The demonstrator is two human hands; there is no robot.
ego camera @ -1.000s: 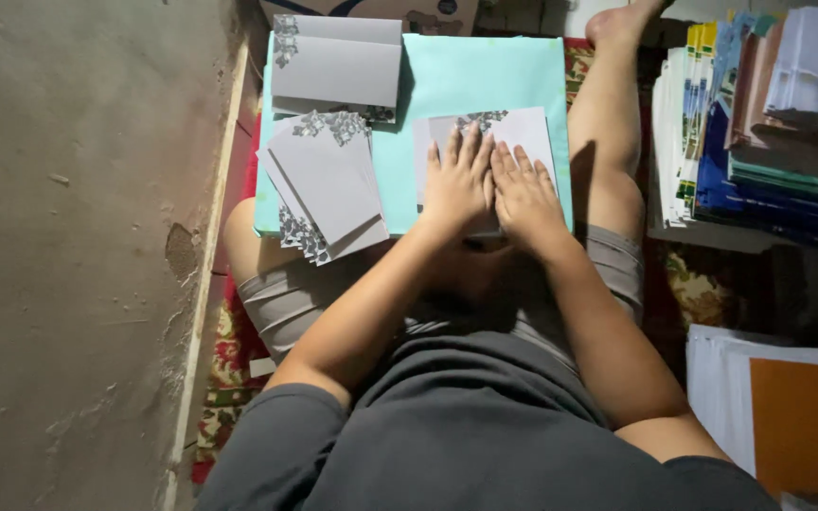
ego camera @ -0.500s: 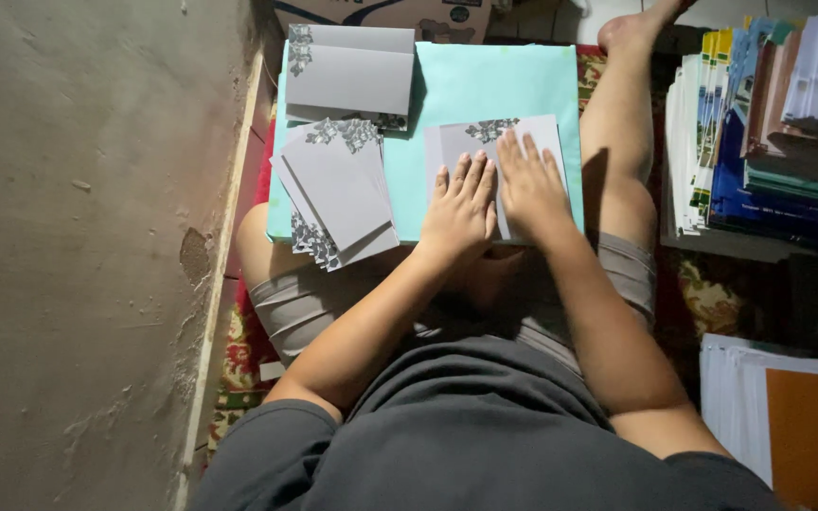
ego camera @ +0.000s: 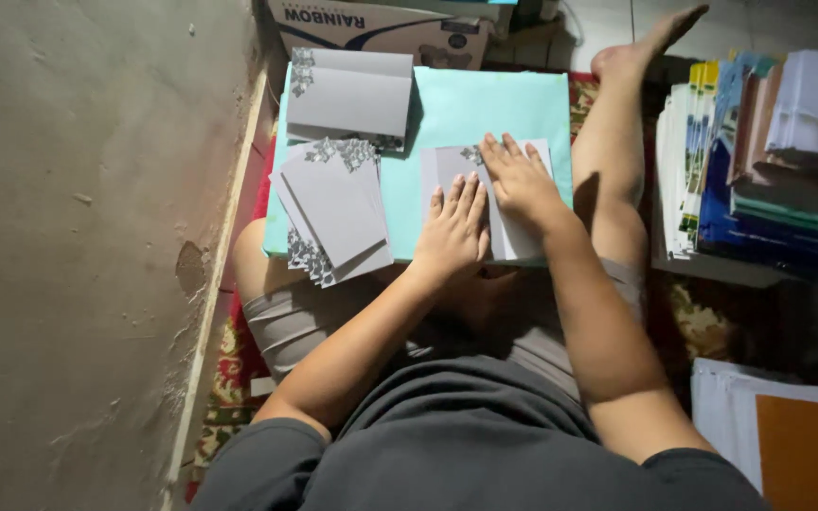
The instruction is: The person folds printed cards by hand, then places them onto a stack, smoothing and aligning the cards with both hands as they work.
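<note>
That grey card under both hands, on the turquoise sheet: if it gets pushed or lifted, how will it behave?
The grey card looks thin and flat, so it is probably light and would bend if lifted by one edge. It lies on the smooth turquoise sheet, so it may slide easily once the left hand and right hand lift.

So the pale turquoise board (ego camera: 485,104) is sitting across the person's lap and doing the job of a table here. Three lots of grey paper are lying right on it: a folded grey card (ego camera: 352,95) with a lacy corner at the far left, a fanned stack of grey cards (ego camera: 333,208) just below it, hanging over the near edge a bit, and one flat grey sheet (ego camera: 523,241) lying near the right.
</note>
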